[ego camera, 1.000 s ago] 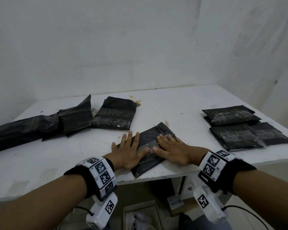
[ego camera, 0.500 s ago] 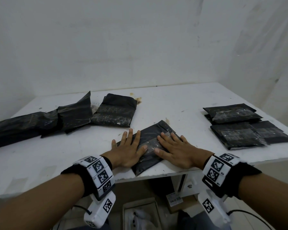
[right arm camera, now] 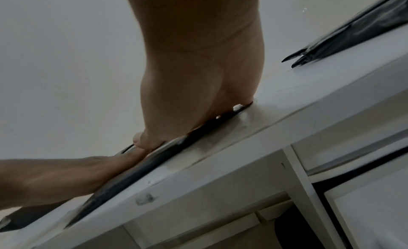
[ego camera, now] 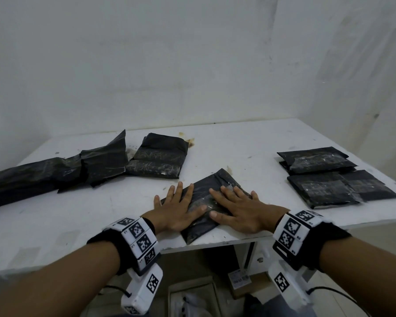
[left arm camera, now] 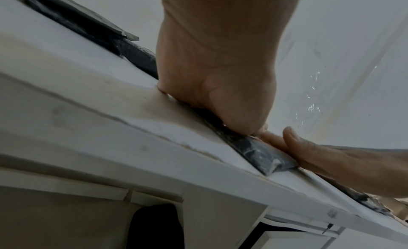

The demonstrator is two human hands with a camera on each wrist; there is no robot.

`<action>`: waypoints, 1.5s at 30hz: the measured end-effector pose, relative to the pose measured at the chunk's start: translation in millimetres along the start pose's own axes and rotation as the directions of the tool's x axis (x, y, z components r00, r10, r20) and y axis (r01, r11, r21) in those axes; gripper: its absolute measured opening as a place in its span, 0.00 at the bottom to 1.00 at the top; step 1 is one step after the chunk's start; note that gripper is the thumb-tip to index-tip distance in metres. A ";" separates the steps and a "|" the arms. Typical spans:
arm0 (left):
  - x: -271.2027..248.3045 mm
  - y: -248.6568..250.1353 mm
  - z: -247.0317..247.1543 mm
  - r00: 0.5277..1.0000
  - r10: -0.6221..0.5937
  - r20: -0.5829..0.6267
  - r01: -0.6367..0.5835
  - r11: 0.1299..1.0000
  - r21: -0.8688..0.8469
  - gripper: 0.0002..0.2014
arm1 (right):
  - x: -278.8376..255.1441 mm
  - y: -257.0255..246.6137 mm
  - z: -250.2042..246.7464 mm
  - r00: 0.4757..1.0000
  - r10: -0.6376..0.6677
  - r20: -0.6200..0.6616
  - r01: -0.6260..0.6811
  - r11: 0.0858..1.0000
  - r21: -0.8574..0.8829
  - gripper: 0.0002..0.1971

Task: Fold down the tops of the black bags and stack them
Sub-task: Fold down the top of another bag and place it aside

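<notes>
A flat black bag (ego camera: 212, 187) lies at an angle by the front edge of the white table (ego camera: 238, 147). My left hand (ego camera: 177, 208) presses flat on its left half, fingers straight and spread. My right hand (ego camera: 236, 205) presses flat on its right half. The thumbs nearly meet over the bag's middle. In the left wrist view the bag's near corner (left arm camera: 262, 158) shows under my left palm (left arm camera: 220, 78), with the right hand's thumb (left arm camera: 309, 146) beside it. In the right wrist view the bag's edge (right arm camera: 132, 176) runs under my right palm (right arm camera: 198, 95).
Folded black bags (ego camera: 318, 161) lie stacked at the right, with two more (ego camera: 325, 191) in front of them. At the left lie a folded bag (ego camera: 158, 160) and long unfolded ones (ego camera: 55, 172). Walls close the back and right. Boxes (ego camera: 238, 280) sit under the table.
Both hands stay flat on the bag; the right hand has slid slightly right along it. The view has shifted a little.
</notes>
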State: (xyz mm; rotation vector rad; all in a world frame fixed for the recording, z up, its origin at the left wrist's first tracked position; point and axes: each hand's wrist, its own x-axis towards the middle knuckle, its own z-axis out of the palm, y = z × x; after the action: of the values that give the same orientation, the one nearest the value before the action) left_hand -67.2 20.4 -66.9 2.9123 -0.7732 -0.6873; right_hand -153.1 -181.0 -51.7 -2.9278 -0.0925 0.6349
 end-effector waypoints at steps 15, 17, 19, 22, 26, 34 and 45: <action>-0.2 -0.3 -0.7 1.000 0.009 0.007 -0.009 1.000 -0.011 0.36 | 2.9 0.3 -1.0 0.999 0.014 0.040 -0.013 1.000 -0.025 0.38; 0.9 -1.0 -1.6 1.000 0.007 0.014 -0.007 1.000 -0.016 0.37 | 3.4 0.5 -1.0 0.999 0.016 0.038 -0.015 1.000 -0.022 0.38; 1.8 -1.2 -2.7 1.000 0.004 0.024 -0.003 1.000 -0.019 0.38 | 3.6 0.7 -0.7 0.999 0.016 0.036 -0.015 1.000 -0.018 0.38; 1.9 -0.6 -2.9 1.000 0.009 0.015 -0.009 1.000 -0.027 0.39 | 3.1 0.3 -0.5 0.999 0.018 0.037 -0.018 1.000 -0.022 0.38; -1.3 -2.8 -1.1 0.997 0.053 -0.053 -0.055 0.998 -0.039 0.38 | -2.6 -5.6 -4.5 0.998 0.047 0.040 -0.047 0.999 -0.001 0.38; -32.8 21.0 -11.5 0.941 0.250 -0.229 -0.248 0.968 0.037 0.27 | -31.9 8.0 -5.4 0.972 0.207 -0.113 -0.205 0.978 0.029 0.39; -7.8 67.4 -34.5 0.967 0.253 -0.023 -0.233 0.918 0.320 0.26 | -82.7 46.0 18.1 0.949 0.060 -0.311 -0.124 0.974 -0.189 0.23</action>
State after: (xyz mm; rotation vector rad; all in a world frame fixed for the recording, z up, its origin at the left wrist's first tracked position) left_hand -89.3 -36.8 -21.9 3.0085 -1.3214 -0.4826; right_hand -234.4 -231.6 -41.3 -3.2070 0.0150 0.1874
